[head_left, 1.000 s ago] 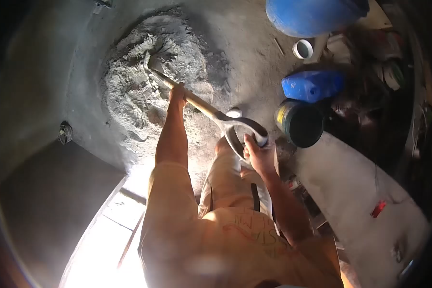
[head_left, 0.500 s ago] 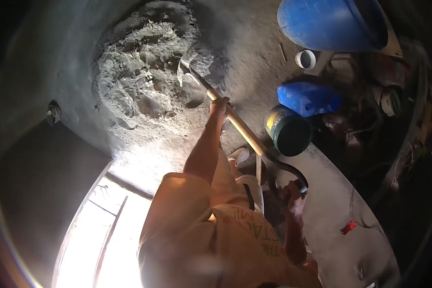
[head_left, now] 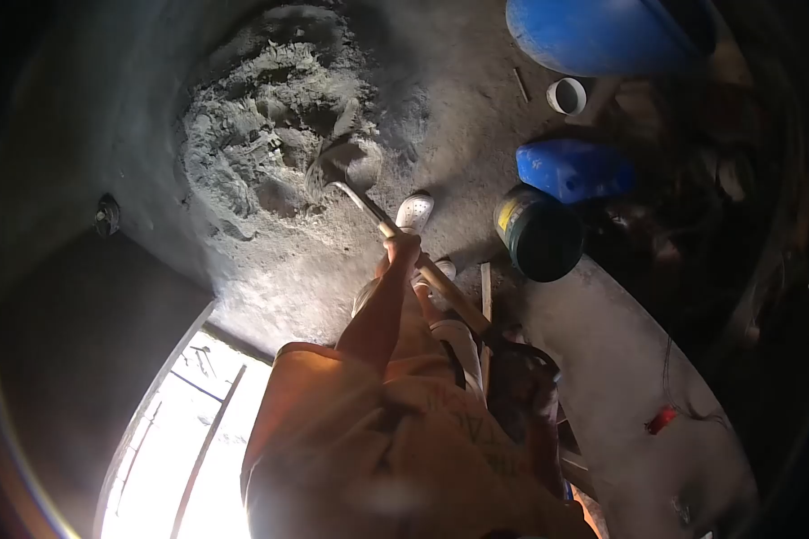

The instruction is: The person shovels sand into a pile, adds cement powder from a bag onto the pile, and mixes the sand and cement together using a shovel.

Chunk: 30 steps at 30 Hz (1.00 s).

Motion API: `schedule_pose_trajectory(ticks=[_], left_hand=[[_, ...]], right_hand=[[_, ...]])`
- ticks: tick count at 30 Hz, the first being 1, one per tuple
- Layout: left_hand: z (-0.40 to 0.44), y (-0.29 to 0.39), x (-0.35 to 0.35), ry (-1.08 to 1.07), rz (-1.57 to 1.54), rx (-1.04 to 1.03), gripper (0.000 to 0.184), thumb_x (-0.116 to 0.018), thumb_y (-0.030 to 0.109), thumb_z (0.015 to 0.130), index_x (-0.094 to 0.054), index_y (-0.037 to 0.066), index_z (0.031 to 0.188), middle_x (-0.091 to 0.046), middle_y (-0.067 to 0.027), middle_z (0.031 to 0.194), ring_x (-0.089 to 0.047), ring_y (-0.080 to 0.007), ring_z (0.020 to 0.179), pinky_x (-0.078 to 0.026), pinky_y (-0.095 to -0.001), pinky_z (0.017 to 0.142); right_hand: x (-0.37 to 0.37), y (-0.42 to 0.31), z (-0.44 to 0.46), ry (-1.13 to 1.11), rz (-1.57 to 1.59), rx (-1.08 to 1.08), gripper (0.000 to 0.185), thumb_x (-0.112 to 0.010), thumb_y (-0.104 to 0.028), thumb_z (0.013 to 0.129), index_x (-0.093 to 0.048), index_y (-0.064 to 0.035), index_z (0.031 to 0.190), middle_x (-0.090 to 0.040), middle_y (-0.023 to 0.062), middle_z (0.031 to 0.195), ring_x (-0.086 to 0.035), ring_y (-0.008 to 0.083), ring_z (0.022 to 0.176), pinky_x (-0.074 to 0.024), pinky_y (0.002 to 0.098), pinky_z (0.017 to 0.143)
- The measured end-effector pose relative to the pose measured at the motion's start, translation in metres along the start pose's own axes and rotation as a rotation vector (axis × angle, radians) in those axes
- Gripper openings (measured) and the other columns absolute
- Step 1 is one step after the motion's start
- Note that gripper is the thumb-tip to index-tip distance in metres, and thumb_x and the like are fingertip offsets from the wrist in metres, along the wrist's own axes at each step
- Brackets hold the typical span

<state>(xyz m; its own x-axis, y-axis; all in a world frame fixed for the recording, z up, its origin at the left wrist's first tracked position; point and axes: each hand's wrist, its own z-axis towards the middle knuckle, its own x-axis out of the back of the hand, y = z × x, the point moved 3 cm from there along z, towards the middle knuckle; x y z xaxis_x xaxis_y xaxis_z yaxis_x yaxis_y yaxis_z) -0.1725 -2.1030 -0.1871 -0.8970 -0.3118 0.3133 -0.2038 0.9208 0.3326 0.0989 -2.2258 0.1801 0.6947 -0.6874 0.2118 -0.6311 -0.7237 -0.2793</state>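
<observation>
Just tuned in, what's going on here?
A person is working a shovel at the near edge of a rough grey heap on the floor. The left hand grips the shaft; the right hand is by the handle end, too dim to read. A dark bucket and a blue jug sit off to the right.

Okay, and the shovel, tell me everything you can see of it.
The shovel slants across the view, its lower end at the near edge of the rough grey mound. Its long shaft looks like pale wood, with a greyish, metal-looking neck curving towards the blade; how deep the blade sits is hard to tell. The left hand wraps the shaft just above that neck. At the upper end is a dark grip, where the right hand shows only dimly.
</observation>
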Motion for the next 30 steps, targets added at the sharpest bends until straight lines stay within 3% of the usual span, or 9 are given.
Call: schedule_pose_trajectory(ticks=[3,9,10,14,17,19,20,26,30], left_hand=[[-0.018,-0.021,0.004,-0.032,0.006,0.107,0.032,-0.064,0.012,0.077,-0.051,-0.007,0.099,-0.058,-0.0135,0.080,-0.062,-0.0234,0.062,-0.054,-0.0365,0.049],[-0.092,-0.013,0.024,-0.493,-0.850,0.259,0.036,-0.064,0.030,0.083,-0.049,0.003,0.100,-0.050,-0.0093,0.080,-0.056,-0.0238,0.068,-0.051,-0.0441,0.062],[-0.112,-0.003,0.032,-0.449,-0.823,0.193,0.038,-0.063,0.037,0.083,-0.048,0.005,0.098,-0.047,-0.0078,0.078,-0.054,-0.0233,0.071,-0.049,-0.0439,0.066],[-0.117,-0.016,0.041,-0.192,-0.831,0.141,0.037,-0.066,0.040,0.083,-0.050,0.006,0.085,-0.046,-0.0056,0.065,-0.049,-0.0216,0.053,-0.046,-0.0376,0.052],[-0.149,-0.021,0.056,-0.103,-0.856,0.116,0.032,-0.067,0.036,0.082,-0.052,0.010,0.070,-0.046,-0.0045,0.059,-0.047,-0.0195,0.048,-0.041,-0.0352,0.046],[-0.157,-0.034,0.059,-0.222,-0.893,0.076,0.030,-0.066,0.034,0.081,-0.052,0.009,0.073,-0.048,-0.0046,0.061,-0.048,-0.0193,0.051,-0.042,-0.0355,0.048],[-0.168,-0.037,0.057,-0.216,-0.903,0.058,0.029,-0.065,0.033,0.081,-0.050,0.011,0.073,-0.047,-0.0034,0.061,-0.048,-0.0188,0.051,-0.042,-0.0347,0.049],[-0.214,-0.064,0.073,-0.429,-0.970,-0.112,0.031,-0.069,0.032,0.079,-0.050,0.010,0.087,-0.050,-0.0044,0.070,-0.052,-0.0202,0.057,-0.047,-0.0352,0.054],[-0.108,-0.104,0.079,-0.278,-0.893,0.169,0.031,-0.070,0.032,0.079,-0.050,0.010,0.089,-0.049,-0.0042,0.069,-0.051,-0.0199,0.056,-0.046,-0.0345,0.053]], right_hand=[[0.031,-0.013,-0.003,-0.076,-0.217,0.324,0.022,-0.055,-0.024,0.087,-0.054,-0.0063,0.075,-0.050,0.0041,0.060,-0.052,0.0181,0.054,-0.0433,0.0330,0.051],[0.098,-0.028,0.007,-0.402,-0.823,0.936,0.015,-0.058,-0.019,0.086,-0.057,-0.0050,0.084,-0.055,0.0047,0.069,-0.056,0.0196,0.060,-0.0466,0.0335,0.056],[0.109,-0.025,0.002,-0.502,-0.833,0.972,0.020,-0.063,-0.019,0.084,-0.057,-0.0045,0.096,-0.058,0.0074,0.094,-0.058,0.0183,0.081,-0.0472,0.0331,0.071],[0.114,-0.013,-0.039,-0.349,-1.385,1.462,0.031,-0.068,-0.023,0.082,-0.055,-0.0044,0.104,-0.053,0.0088,0.113,-0.052,0.0169,0.098,-0.0433,0.0322,0.083],[0.120,0.001,-0.069,-0.691,-1.129,1.213,0.036,-0.069,-0.024,0.083,-0.055,-0.0040,0.110,-0.049,0.0086,0.122,-0.047,0.0160,0.107,-0.0407,0.0322,0.089],[0.144,0.026,-0.060,-0.797,-0.213,0.564,0.033,-0.065,-0.022,0.086,-0.057,-0.0020,0.110,-0.055,0.0091,0.114,-0.052,0.0168,0.100,-0.0425,0.0334,0.088],[0.152,0.036,-0.054,-0.758,-0.034,0.432,0.032,-0.065,-0.022,0.086,-0.057,-0.0020,0.110,-0.055,0.0091,0.113,-0.052,0.0169,0.100,-0.0425,0.0335,0.088],[0.217,0.078,0.017,-0.367,-0.446,0.658,0.029,-0.063,-0.021,0.087,-0.058,-0.0018,0.109,-0.057,0.0091,0.110,-0.054,0.0176,0.099,-0.0427,0.0339,0.089],[0.254,0.140,0.072,-0.131,-0.475,0.682,0.028,-0.062,-0.020,0.088,-0.058,-0.0017,0.108,-0.059,0.0091,0.108,-0.054,0.0180,0.098,-0.0428,0.0342,0.089]])
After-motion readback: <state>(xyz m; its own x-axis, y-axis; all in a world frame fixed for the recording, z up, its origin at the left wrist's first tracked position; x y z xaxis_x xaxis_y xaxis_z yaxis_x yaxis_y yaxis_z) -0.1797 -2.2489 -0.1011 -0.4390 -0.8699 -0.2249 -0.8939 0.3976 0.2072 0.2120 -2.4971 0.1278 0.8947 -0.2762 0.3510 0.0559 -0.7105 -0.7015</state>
